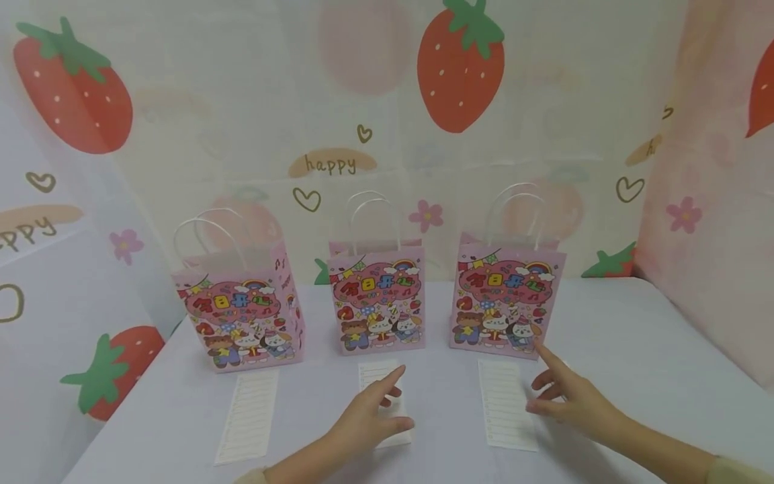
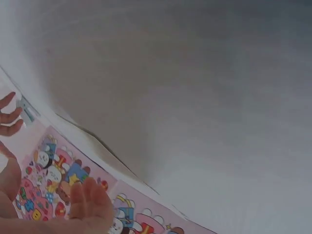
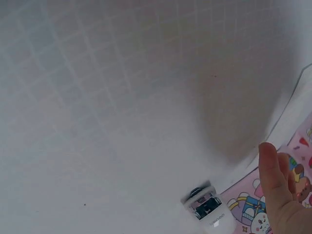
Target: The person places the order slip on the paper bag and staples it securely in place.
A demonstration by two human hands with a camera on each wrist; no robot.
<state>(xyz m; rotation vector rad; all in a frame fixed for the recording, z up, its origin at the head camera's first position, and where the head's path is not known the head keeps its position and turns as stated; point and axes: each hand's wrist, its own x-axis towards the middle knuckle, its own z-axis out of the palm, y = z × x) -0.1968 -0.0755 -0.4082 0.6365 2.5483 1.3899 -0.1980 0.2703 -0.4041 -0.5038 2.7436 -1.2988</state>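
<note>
Three pink paper gift bags stand upright in a row: a left bag (image 1: pixel 242 316), a middle bag (image 1: pixel 377 296) and a right bag (image 1: pixel 508 299). In front of each lies a lined paper strip: left strip (image 1: pixel 246 417), middle strip (image 1: pixel 375 371), right strip (image 1: pixel 506 410). My left hand (image 1: pixel 363 417) is over the middle strip and covers part of it, index finger extended, nothing held. My right hand (image 1: pixel 574 396) holds nothing either; its outstretched index fingertip overlaps the lower right corner of the right bag, and its thumb is by the right strip's edge.
All bags have white looped handles and the same cartoon animal print. A white tablecloth (image 1: pixel 629 336) covers the table. Behind hangs a curtain (image 1: pixel 242 121) with strawberries and hearts. The right wrist view shows a small white device (image 3: pixel 209 209) with a dark window.
</note>
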